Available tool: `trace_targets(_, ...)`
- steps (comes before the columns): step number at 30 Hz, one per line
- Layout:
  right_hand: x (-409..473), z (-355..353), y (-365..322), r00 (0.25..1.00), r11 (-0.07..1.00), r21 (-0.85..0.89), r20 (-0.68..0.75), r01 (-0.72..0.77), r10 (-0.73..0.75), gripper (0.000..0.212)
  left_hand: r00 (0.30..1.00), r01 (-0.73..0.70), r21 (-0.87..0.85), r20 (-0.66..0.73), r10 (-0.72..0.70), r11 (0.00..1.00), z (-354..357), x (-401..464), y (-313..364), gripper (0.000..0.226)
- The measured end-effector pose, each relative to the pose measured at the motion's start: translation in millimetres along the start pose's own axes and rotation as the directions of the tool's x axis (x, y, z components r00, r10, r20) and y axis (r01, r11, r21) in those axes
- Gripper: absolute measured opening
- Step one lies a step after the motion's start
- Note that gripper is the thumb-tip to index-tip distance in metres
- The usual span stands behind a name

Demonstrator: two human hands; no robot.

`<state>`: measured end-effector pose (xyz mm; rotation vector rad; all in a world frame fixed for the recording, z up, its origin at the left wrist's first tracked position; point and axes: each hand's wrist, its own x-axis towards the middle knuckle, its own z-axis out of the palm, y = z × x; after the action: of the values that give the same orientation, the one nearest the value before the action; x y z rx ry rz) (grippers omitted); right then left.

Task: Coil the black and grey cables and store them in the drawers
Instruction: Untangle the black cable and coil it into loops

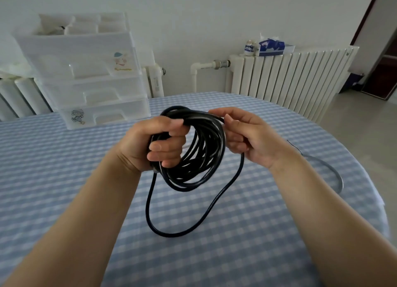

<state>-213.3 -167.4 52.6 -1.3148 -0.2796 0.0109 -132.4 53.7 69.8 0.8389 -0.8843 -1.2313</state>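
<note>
On checked tablecloth (64,179), drawers (90,71), radiator (290,76)

Black cable (193,153) — mostly coiled, grey cable (330,168) on tablecloth

A black cable (199,157) against a tablecloth (64,179) of pale blue and white checks. A grey cable (330,168) lies on the same gingham. Behind, the translucent white drawers (90,71) carry small cartoon stickers, one topped in blue, one drawn in blue outline. The radiator (285,76) is white, with a blue-and-white tissue pack (271,47) on top. The wall is off-white.
</note>
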Motion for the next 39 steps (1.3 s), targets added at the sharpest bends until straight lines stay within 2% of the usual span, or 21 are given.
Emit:
trace_targets(3, 5.7, 4.1, 10.2, 0.996, 0.967, 0.240, 0.056, -0.081, 0.069, 0.021, 0.994, -0.106, -0.230, -0.009, 0.107, 0.967, -2.5, 2.4, 2.9, 0.023)
trace_targets(6, 10.9, 17.9, 21.5, 0.996, 0.916, 0.391, 0.021, -0.085, 0.084, 0.023, 0.954, -0.288, -0.340, -0.186, 0.236, 0.895, -5.4, 2.3, 7.6, 0.024)
trace_targets(9, 11.6, 35.8, 32.6, 0.984, 0.921, 0.366, -0.063, -0.131, 0.165, 0.024, 0.832, -0.503, -0.368, -0.452, 0.322, 0.782, -5.9, -0.5, 11.0, 0.026)
trace_targets(11, 11.3, 47.6, 40.2, 0.959, 0.962, 0.182, -0.160, -0.205, 0.234, 0.027, 0.700, -0.635, -0.343, -0.634, 0.329, 0.692, -5.9, -2.8, 12.0, 0.030)
trace_targets(13, 11.7, 57.4, 47.4, 0.928, 0.950, -0.174, -0.315, -0.260, 0.197, 0.029, 0.588, -0.724, -0.314, -0.746, 0.312, 0.614, -5.5, -2.3, 12.2, 0.033)
trace_targets(15, 11.0, 62.8, 54.3, 0.912, 0.793, -0.527, -0.400, -0.307, 0.088, 0.025, 0.507, -0.762, -0.271, -0.815, 0.280, 0.589, -3.7, 0.5, 11.4, 0.036)
trace_targets(16, 9.6, 64.1, 56.1, 0.913, 0.707, -0.629, -0.404, -0.322, 0.057, 0.022, 0.483, -0.766, -0.254, -0.834, 0.268, 0.590, -2.0, 2.5, 10.6, 0.037)
trace_targets(20, 1.6, 69.4, 57.4, 0.940, 0.344, -0.876, -0.331, -0.338, 0.080, 0.015, 0.424, -0.779, -0.201, -0.867, 0.263, 0.594, 5.6, 10.2, 6.1, 0.034)
trace_targets(22, -1.7, 76.1, 56.5, 0.959, 0.184, -0.941, -0.281, -0.283, 0.039, 0.015, 0.382, -0.770, -0.136, -0.881, 0.279, 0.623, 7.4, 11.5, 4.1, 0.034)
trace_targets(24, -4.5, 83.0, 56.9, 0.976, 0.069, -0.974, -0.217, -0.217, 0.005, 0.019, 0.344, -0.749, -0.056, -0.884, 0.315, 0.660, 8.9, 11.8, 3.1, 0.034)
trace_targets(26, -6.7, 88.1, 57.2, 0.986, -0.020, -0.986, -0.166, -0.166, -0.005, 0.025, 0.306, -0.725, 0.026, -0.883, 0.356, 0.689, 11.3, 12.2, 3.4, 0.035)
trace_targets(28, -8.8, 90.8, 55.4, 0.990, -0.047, -0.989, -0.136, -0.137, -0.035, 0.027, 0.277, -0.672, 0.126, -0.871, 0.405, 0.730, 14.6, 14.0, 2.4, 0.038)
trace_targets(31, -11.4, 95.7, 47.6, 0.991, -0.009, -0.992, -0.127, -0.127, -0.034, 0.024, 0.229, -0.549, 0.338, -0.819, 0.526, 0.765, 22.2, 19.0, -3.3, 0.043)
trace_targets(34, -16.3, 99.3, 37.5, 0.991, 0.064, -0.989, -0.129, -0.130, 0.020, 0.025, 0.166, -0.366, 0.621, -0.689, 0.706, 0.693, 26.9, 24.1, -9.3, 0.045)
trace_targets(36, -18.6, 99.1, 29.9, 0.985, 0.171, -0.971, -0.157, -0.167, 0.069, 0.026, 0.179, -0.225, 0.759, -0.585, 0.791, 0.611, 26.4, 23.2, -11.6, 0.045)
trace_targets(39, -18.1, 88.2, 20.6, 0.971, 0.344, -0.909, -0.216, -0.237, 0.098, 0.023, 0.228, 0.036, 0.867, -0.491, 0.841, 0.496, 24.6, 22.9, -16.8, 0.046)
